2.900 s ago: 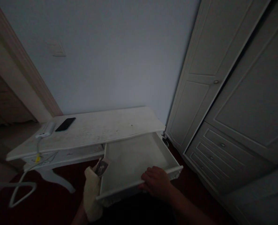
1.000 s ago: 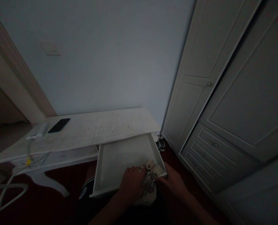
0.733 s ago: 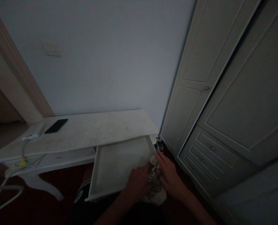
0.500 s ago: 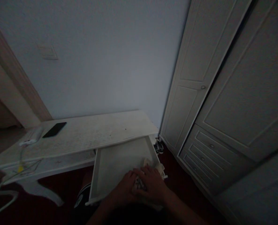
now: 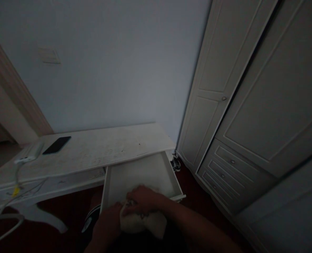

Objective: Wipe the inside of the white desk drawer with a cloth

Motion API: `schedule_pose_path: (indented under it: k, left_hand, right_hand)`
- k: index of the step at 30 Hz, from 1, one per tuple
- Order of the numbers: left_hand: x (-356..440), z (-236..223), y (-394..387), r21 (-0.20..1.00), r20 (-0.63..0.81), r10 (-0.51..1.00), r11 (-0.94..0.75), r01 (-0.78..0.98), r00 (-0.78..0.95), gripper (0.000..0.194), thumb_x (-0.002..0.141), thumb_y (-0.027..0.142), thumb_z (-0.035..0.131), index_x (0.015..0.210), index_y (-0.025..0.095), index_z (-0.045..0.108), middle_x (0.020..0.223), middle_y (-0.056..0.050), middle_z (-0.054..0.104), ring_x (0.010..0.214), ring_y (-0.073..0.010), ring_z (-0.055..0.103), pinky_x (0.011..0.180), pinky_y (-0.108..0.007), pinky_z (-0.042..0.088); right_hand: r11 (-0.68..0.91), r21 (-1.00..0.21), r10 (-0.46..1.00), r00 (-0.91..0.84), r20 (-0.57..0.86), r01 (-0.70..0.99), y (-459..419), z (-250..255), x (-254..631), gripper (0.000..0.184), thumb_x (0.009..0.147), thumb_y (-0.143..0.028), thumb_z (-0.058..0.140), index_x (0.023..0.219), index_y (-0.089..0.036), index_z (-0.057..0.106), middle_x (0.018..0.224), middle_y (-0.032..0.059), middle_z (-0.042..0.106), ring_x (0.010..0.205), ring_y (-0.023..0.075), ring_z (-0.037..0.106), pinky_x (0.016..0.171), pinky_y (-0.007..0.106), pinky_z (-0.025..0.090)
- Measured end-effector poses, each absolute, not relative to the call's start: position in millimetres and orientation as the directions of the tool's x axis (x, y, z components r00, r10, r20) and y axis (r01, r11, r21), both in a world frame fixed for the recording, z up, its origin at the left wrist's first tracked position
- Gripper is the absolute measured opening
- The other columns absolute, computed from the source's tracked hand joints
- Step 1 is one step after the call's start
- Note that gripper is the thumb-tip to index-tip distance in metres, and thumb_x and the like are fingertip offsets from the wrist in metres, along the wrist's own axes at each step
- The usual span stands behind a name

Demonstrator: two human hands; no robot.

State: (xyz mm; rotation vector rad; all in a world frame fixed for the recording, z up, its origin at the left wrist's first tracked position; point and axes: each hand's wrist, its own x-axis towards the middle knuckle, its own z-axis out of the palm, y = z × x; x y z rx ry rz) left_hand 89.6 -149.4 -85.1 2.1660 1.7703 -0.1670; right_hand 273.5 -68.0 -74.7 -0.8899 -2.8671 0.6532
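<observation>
An open white drawer (image 5: 147,172) juts out from under a low white table (image 5: 92,149). Over the drawer's front edge lies a pale, bundled cloth (image 5: 142,222) with a dark pattern. My left hand (image 5: 107,225) grips the bundle's left side with fingers curled. From the right, my right hand (image 5: 141,199) reaches across and presses down on top of the cloth, fingers closed on it. The light is dim and the cloth's details are hard to make out.
A black phone (image 5: 57,145) and a white power bank (image 5: 29,153) with a trailing cable (image 5: 3,211) lie on the table's left end. A white wardrobe (image 5: 247,116) with drawers stands close on the right. Dark red floor lies below. Small shoes (image 5: 176,163) sit by the wardrobe.
Earlier my right hand held the drawer front and my left held the cloth beside it. Both hands then brought the cloth to the drawer's right front corner and have now shifted it left.
</observation>
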Motion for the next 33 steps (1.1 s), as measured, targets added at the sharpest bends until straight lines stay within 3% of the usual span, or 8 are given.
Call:
schedule_pose_path:
  k: [5,7,11,16,20,25,28,33]
  left_hand:
    - [91,-82,-153,0.165,-0.304,0.935,-0.140,0.976,0.185,0.036,0.096,0.028,0.041,0.114,0.024,0.072,0.115,-0.012,0.077,0.105,-0.0276,0.073,0.088,-0.039,0.050]
    - [92,-86,-153,0.142,-0.300,0.940,-0.126,0.982,0.164,0.036,0.097,0.041,0.044,0.108,0.023,0.074,0.110,-0.012,0.078,0.103,-0.0304,0.073,0.086,-0.041,0.050]
    - [93,-95,-154,0.147,-0.232,0.961,-0.122,0.982,0.154,0.057,0.095,0.069,0.043,0.103,0.022,0.074,0.107,-0.012,0.078,0.105,-0.0320,0.072,0.090,-0.043,0.049]
    - [91,-102,-153,0.158,-0.227,0.962,-0.121,0.980,0.155,0.053,0.094,0.068,0.048,0.106,0.024,0.075,0.109,-0.010,0.078,0.107,-0.0326,0.071,0.092,-0.045,0.050]
    - [90,-105,-152,0.163,-0.218,0.964,-0.121,0.979,0.155,0.055,0.093,0.069,0.047,0.105,0.024,0.076,0.108,-0.011,0.078,0.106,-0.0326,0.072,0.092,-0.044,0.049]
    - [89,-107,-153,0.158,-0.197,0.967,-0.131,0.979,0.162,0.055,0.093,0.070,0.047,0.107,0.024,0.075,0.108,-0.010,0.078,0.106,-0.0317,0.072,0.092,-0.043,0.049]
    - [89,-109,-153,0.172,-0.197,0.967,-0.125,0.977,0.159,0.057,0.093,0.071,0.046,0.109,0.025,0.075,0.110,-0.010,0.078,0.107,-0.0312,0.071,0.093,-0.043,0.049]
    - [89,-111,-152,0.169,-0.191,0.968,-0.130,0.977,0.162,0.058,0.093,0.073,0.045,0.105,0.025,0.074,0.107,-0.009,0.078,0.105,-0.0312,0.071,0.092,-0.043,0.049]
  right_hand:
    - [0.723,-0.418,0.584,-0.810,-0.056,0.550,-67,-79,286,0.061,0.088,-0.080,0.054,0.103,-0.022,0.069,0.096,0.0061,0.074,0.086,0.0247,0.068,0.080,0.034,0.048]
    - [0.706,-0.391,0.615,-0.785,-0.075,0.591,-64,-83,309,0.060,0.090,-0.078,0.052,0.105,-0.023,0.070,0.099,0.0072,0.075,0.089,0.0259,0.070,0.079,0.035,0.049]
    - [0.586,-0.217,0.760,-0.622,-0.186,0.781,-42,-88,358,0.055,0.096,-0.071,0.048,0.105,-0.023,0.073,0.097,0.0090,0.077,0.090,0.0268,0.072,0.074,0.034,0.052]
    - [0.440,-0.060,0.896,-0.443,-0.047,0.896,-6,-86,364,0.047,0.105,-0.054,0.044,0.112,-0.016,0.071,0.110,0.0189,0.073,0.110,0.0317,0.066,0.085,0.040,0.053]
    - [0.537,-0.064,0.842,-0.530,0.104,0.841,-8,-98,342,0.050,0.099,-0.058,0.054,0.123,-0.016,0.065,0.125,0.0200,0.065,0.123,0.0341,0.055,0.099,0.046,0.049]
    - [0.681,-0.041,0.732,-0.679,0.050,0.731,-22,-116,349,0.089,0.073,-0.075,0.075,0.145,-0.027,0.052,0.146,0.0187,0.050,0.133,0.0430,0.045,0.107,0.066,0.037]
    - [0.601,-0.053,0.799,-0.599,0.061,0.797,-19,-113,360,0.071,0.083,-0.060,0.075,0.143,-0.030,0.052,0.151,0.0164,0.047,0.138,0.0400,0.042,0.107,0.059,0.040]
    - [0.327,-0.196,0.938,-0.292,0.190,0.924,8,-110,344,0.050,0.099,-0.037,0.057,0.145,-0.019,0.048,0.149,0.0206,0.047,0.142,0.0341,0.039,0.113,0.050,0.038]
